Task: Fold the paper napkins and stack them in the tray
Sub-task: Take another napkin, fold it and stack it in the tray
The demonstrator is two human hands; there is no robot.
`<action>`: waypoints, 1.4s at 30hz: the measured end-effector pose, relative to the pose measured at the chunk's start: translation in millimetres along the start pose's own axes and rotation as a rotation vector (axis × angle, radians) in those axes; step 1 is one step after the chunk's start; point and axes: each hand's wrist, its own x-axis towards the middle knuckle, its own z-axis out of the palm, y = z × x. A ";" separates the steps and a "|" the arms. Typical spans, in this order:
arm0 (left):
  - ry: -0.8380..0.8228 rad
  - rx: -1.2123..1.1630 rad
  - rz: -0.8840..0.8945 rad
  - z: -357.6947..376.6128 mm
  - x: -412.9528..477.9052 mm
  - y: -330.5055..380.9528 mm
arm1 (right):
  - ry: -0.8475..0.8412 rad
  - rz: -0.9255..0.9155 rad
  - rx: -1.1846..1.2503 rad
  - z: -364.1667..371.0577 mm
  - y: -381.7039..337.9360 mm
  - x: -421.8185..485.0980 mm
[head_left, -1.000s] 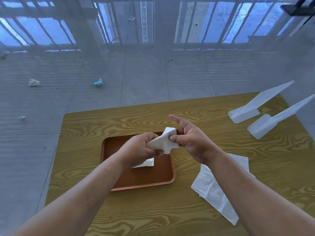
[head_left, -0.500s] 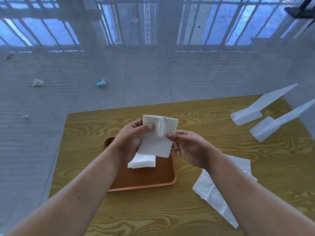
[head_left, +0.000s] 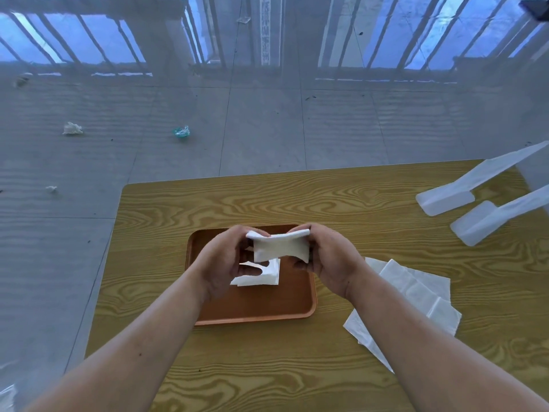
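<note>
Both hands hold one folded white napkin (head_left: pixel 280 246) above the far half of the brown tray (head_left: pixel 261 310). My left hand (head_left: pixel 221 260) pinches its left edge, and my right hand (head_left: pixel 329 258) grips its right edge. The napkin sags a little in the middle. Under it, a small stack of folded napkins (head_left: pixel 261 276) lies in the tray, partly hidden by my left hand. Unfolded white napkins (head_left: pixel 416 292) lie spread on the wooden table (head_left: pixel 297 200) to the right of the tray, partly under my right forearm.
Two white plastic stands (head_left: pixel 463 197) lean at the table's far right corner. The table's far and left edges drop to a grey tiled floor with bits of crumpled litter (head_left: pixel 72 129). A railing runs along the back.
The napkin went from a crumpled pinch to an upright sheet, and is now folded smaller and held flat between both hands. My hands have moved lower over the tray.
</note>
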 end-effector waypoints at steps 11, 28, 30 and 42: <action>0.408 0.570 0.169 -45.0 17.4 -71.6 | 0.183 -0.097 -0.757 27.7 71.0 46.0; 0.147 1.683 0.272 -28.1 18.7 -95.8 | -0.043 -0.367 -1.637 16.7 129.7 39.9; 0.200 1.759 0.296 -19.2 20.6 -90.6 | -0.056 -0.383 -1.572 11.3 125.0 31.6; -0.217 1.657 0.542 181.6 71.7 -101.8 | 0.758 -0.170 -1.236 -176.1 119.1 -106.8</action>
